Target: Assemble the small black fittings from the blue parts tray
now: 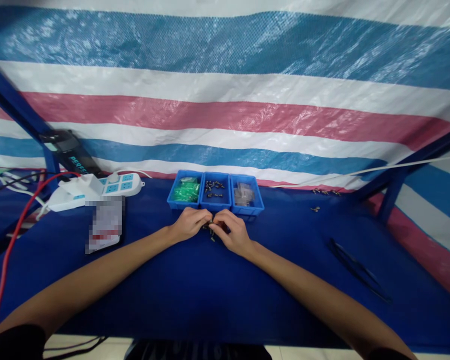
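Note:
My left hand and my right hand meet over the blue table, just in front of three blue bins. Fingers of both are pinched together around something too small to make out. A few small metal parts lie on the table beneath the fingertips. The left bin holds green pieces, the middle bin holds small dark metal parts, and the right bin holds clear plastic pieces.
A power strip, a phone-like item and a black bottle are at the left. Small metal parts lie at the back right, with a dark thin object nearer. A red cable crosses the left side.

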Tool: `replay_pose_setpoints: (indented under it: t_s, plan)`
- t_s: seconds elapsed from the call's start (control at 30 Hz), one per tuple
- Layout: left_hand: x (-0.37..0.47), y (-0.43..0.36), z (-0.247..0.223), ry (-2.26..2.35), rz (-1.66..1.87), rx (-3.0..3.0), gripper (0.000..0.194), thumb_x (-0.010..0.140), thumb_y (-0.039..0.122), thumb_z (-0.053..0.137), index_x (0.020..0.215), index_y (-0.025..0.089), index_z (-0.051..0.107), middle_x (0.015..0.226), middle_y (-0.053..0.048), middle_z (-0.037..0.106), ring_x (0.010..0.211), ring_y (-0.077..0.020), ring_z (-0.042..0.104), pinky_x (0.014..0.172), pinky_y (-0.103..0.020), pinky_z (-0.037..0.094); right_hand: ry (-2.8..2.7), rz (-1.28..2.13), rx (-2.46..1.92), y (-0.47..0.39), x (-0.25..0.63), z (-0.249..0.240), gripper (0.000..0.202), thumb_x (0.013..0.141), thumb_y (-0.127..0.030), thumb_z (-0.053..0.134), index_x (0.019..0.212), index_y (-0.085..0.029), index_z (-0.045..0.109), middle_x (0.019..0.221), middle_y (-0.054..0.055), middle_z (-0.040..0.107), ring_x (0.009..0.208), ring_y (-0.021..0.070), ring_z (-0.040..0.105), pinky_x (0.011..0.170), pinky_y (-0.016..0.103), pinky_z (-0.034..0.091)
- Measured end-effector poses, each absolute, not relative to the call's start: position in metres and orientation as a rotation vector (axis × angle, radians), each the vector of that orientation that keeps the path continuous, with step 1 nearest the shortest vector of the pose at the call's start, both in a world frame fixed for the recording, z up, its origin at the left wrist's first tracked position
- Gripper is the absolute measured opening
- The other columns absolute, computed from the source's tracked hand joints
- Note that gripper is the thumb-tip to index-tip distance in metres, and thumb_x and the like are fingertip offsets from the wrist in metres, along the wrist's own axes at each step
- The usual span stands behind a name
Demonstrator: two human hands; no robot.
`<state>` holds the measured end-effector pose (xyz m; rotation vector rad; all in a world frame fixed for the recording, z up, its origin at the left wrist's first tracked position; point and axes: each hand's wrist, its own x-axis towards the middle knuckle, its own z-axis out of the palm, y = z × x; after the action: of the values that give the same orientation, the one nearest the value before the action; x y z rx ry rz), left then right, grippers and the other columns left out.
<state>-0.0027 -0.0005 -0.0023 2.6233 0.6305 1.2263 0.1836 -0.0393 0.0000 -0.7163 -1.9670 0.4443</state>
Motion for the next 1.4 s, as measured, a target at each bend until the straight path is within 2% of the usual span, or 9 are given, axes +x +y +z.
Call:
replay_pose_setpoints:
  t_s: [0.27,0.4,0.57,0.63,0.7,0.8,0.9,1.13,1.4]
  plan:
    - [-0.002,-0.003,0.002,0.647,1.257,2.630,0.024,0.095,0.024,0.042,0.079,0.014,0.058,0.062,0.001,0.059,0.052,-0.0072,0.054,0.054,-0.018,0.038,-1.966,0.404,-0.678,-0.042,0.184,0.005,0.007,0.089,-0.019,0.051,0.089,-0.017,0.057,0.090,0.008,0.059,0.078,0.0148,0.058,0.067,0.027,0.049]
    - [-0.002,-0.004,0.004,0.697,1.304,2.618,0.021,0.094,0.024,0.044,0.081,0.014,0.059,0.064,0.001,0.061,0.053,-0.0071,0.055,0.055,-0.018,0.039,-1.904,0.433,-0.732,-0.043,0.185,0.007,0.007,0.088,-0.020,0.052,0.087,-0.017,0.058,0.096,0.009,0.061,0.073,0.0135,0.059,0.065,0.028,0.051]
    - [-0.003,-0.004,0.004,0.730,1.340,2.587,0.020,0.093,0.022,0.046,0.081,0.013,0.059,0.066,0.000,0.063,0.054,-0.0072,0.056,0.055,-0.018,0.041,-1.798,0.442,-0.754,-0.043,0.183,0.005,0.006,0.085,-0.021,0.057,0.080,-0.017,0.057,0.088,0.007,0.063,0.066,0.0123,0.060,0.060,0.026,0.051]
    - [-0.003,-0.003,0.004,0.729,1.344,2.592,0.019,0.092,0.023,0.047,0.081,0.014,0.059,0.065,0.000,0.062,0.054,-0.0072,0.056,0.055,-0.018,0.040,-1.766,0.454,-0.775,-0.042,0.182,0.005,0.005,0.085,-0.022,0.057,0.087,-0.017,0.058,0.086,0.005,0.063,0.061,0.0109,0.059,0.058,0.025,0.051]
    - [-0.003,-0.003,0.003,0.730,1.340,2.597,0.019,0.092,0.023,0.047,0.082,0.014,0.060,0.064,0.000,0.062,0.053,-0.0074,0.056,0.054,-0.018,0.040,-1.763,0.459,-0.801,-0.041,0.182,0.005,0.014,0.086,-0.022,0.055,0.099,-0.018,0.058,0.089,0.005,0.063,0.060,0.0102,0.059,0.059,0.025,0.052]
    - [-0.003,-0.003,0.003,0.731,1.333,2.595,0.019,0.092,0.024,0.047,0.082,0.014,0.060,0.064,0.000,0.062,0.053,-0.0076,0.056,0.054,-0.018,0.041,-1.805,0.424,-0.797,-0.040,0.183,0.006,0.020,0.089,-0.021,0.050,0.107,-0.019,0.058,0.098,0.008,0.060,0.077,0.0145,0.061,0.069,0.029,0.052]
    - [-0.002,-0.004,0.004,0.725,1.341,2.594,0.019,0.092,0.023,0.047,0.082,0.014,0.060,0.063,0.001,0.061,0.052,-0.0073,0.055,0.054,-0.018,0.041,-1.848,0.431,-0.791,-0.038,0.184,0.006,0.018,0.092,-0.020,0.046,0.103,-0.018,0.059,0.098,0.009,0.059,0.089,0.0176,0.060,0.076,0.031,0.052]
    - [-0.001,-0.005,0.006,0.715,1.342,2.583,0.019,0.092,0.023,0.047,0.082,0.014,0.061,0.064,0.000,0.063,0.053,-0.0072,0.057,0.054,-0.018,0.041,-1.885,0.546,-0.814,-0.035,0.184,0.000,0.020,0.095,-0.025,0.040,0.096,-0.018,0.058,0.081,0.005,0.057,0.062,0.0121,0.056,0.064,0.028,0.052]
    - [-0.001,-0.005,0.005,0.713,1.362,2.584,0.017,0.091,0.022,0.049,0.082,0.015,0.061,0.065,0.000,0.064,0.054,-0.0077,0.058,0.054,-0.018,0.042,-1.868,0.503,-0.777,-0.032,0.183,-0.007,0.019,0.091,-0.023,0.049,0.104,-0.020,0.063,0.097,0.009,0.061,0.079,0.0166,0.061,0.068,0.031,0.054]
